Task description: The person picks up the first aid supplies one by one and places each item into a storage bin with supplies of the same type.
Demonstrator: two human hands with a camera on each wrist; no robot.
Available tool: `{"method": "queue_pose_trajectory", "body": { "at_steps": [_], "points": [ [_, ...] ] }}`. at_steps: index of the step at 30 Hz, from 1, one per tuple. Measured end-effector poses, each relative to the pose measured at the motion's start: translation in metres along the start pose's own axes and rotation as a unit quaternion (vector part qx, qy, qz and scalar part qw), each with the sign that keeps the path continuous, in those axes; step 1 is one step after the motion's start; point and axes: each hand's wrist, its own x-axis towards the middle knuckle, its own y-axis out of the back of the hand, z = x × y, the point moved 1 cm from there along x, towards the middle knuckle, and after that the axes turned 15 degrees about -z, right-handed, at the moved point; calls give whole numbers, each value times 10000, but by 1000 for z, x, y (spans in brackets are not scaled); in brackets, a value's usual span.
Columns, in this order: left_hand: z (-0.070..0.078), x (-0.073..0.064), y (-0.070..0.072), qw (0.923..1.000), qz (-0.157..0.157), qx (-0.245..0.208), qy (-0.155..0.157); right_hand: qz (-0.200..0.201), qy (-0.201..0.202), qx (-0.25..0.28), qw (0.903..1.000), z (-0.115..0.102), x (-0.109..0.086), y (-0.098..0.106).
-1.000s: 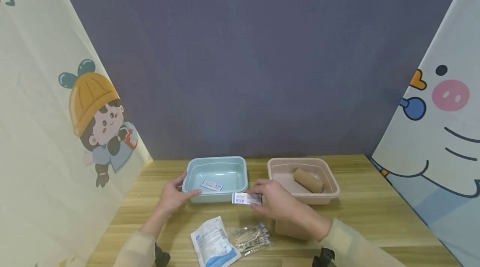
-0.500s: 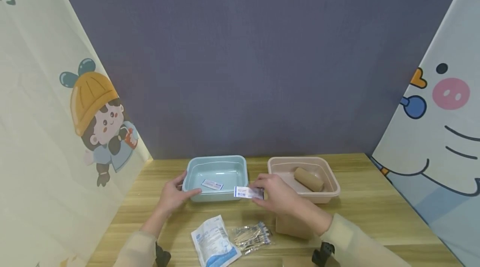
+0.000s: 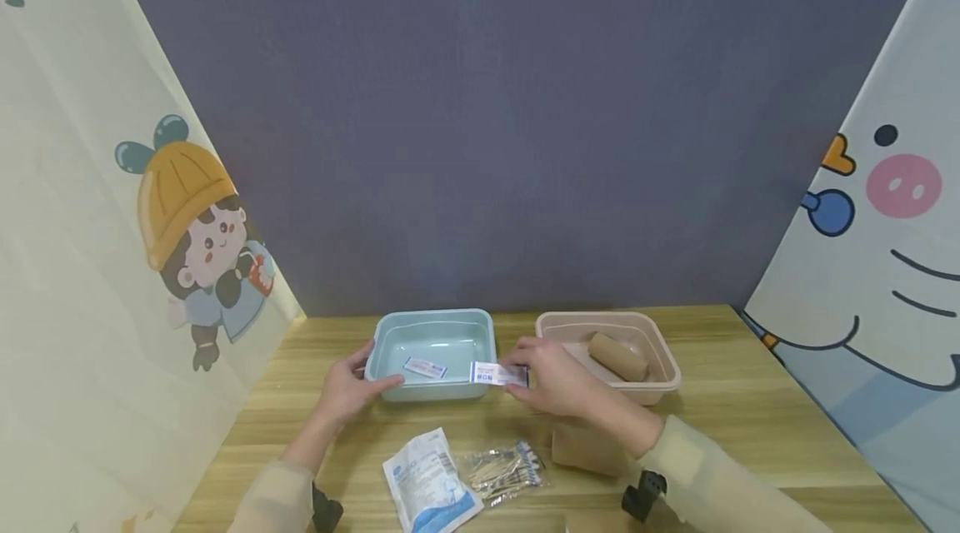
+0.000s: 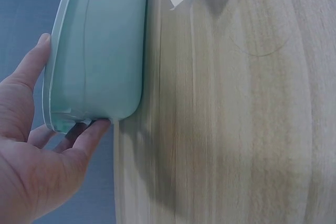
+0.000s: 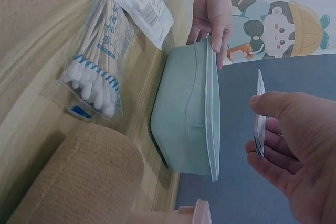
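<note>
My left hand (image 3: 347, 387) holds a light blue-green plastic basin (image 3: 442, 391) at its near left corner, thumb on the front rim and fingers round the left side. One small white-and-blue wrapped adhesive bandage (image 3: 425, 367) lies flat inside this basin. A second wrapped adhesive bandage (image 3: 495, 374) is pinched between the thumb and fingers of my right hand (image 3: 558, 379), at the basin's near right corner. In the right wrist view that bandage (image 5: 259, 114) appears edge-on, apart from the basin's rim.
A pink basin (image 3: 660, 389) at the right holds a tan bandage roll (image 3: 617, 358). Nearer lie a white-and-blue pouch (image 3: 431, 483), a clear bag of cotton swabs (image 3: 504, 473) and another tan roll (image 3: 585, 450) partly under my right forearm. A dark blue-grey panel (image 3: 450, 141) stands behind.
My right hand has risen slightly with the pinched adhesive bandage, which is now level with the basin's front rim. The left hand keeps its hold on the basin.
</note>
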Motion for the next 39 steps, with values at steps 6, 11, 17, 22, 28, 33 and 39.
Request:
{"method": "queue_pose_trajectory", "body": {
  "at_steps": [6, 11, 17, 22, 28, 33, 39],
  "points": [
    [0, 2, 0, 10000, 6, -31, -1, -19, -49, -111, 9999, 8, 4, 4],
    [1, 3, -1, 9999, -8, -94, -52, 64, -10, -233, 9997, 13, 9, 8],
    [2, 4, 0, 9997, -50, -218, -42, -48, -144, -78, 9999, 15, 14, 12],
    [3, 3, 0, 9997, -50, -255, -36, -161, -319, 37, 9994, 15, 20, 13],
    [2, 1, 1, 9997, -92, -215, -67, -16, -180, 155, 9997, 16, 26, 10],
    [0, -1, 3, 9997, -128, -200, -92, 134, -50, -17, 9999, 13, 29, 9],
    [-3, -4, 6, 9996, -179, -175, -106, 52, -191, -73, 9998, 6, 31, 9]
  ]
}}
